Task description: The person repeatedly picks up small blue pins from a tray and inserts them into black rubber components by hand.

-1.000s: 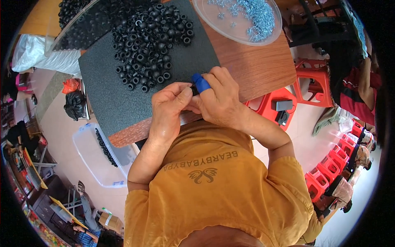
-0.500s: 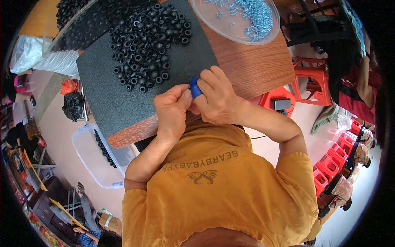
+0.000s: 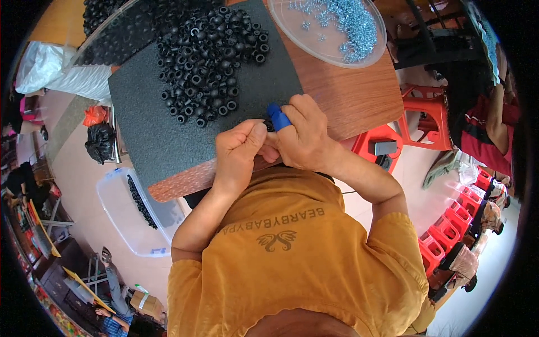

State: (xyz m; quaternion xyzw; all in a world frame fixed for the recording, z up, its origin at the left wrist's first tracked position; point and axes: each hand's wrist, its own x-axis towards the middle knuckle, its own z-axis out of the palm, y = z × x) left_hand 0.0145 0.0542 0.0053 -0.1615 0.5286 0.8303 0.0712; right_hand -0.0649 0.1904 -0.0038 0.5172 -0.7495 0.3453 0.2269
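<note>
Just past the table's near edge, my two hands are close together. My left hand (image 3: 240,151) is closed, its thumb and bent fingers pinching a small black round piece (image 3: 268,125), of which only a bit shows. My right hand (image 3: 306,135) is curled up beside it, with a blue finger cover (image 3: 279,118) pressed against that black piece. Whatever lies inside the right fist is hidden. Beyond my hands, a heap of hollow black round pieces (image 3: 210,62) covers part of a dark textured mat (image 3: 140,123).
A clear round tray (image 3: 292,28) holding small glittery blue pieces (image 3: 359,33) stands at the far right of the wooden table (image 3: 359,95). Left, a clear plastic bin (image 3: 120,224) with black pieces sits low. Red stools (image 3: 424,115) stand to the right.
Both hands have shifted slightly right relative to my shirt. The blue-covered finger has tilted, and a black piece now shows between the hands.
</note>
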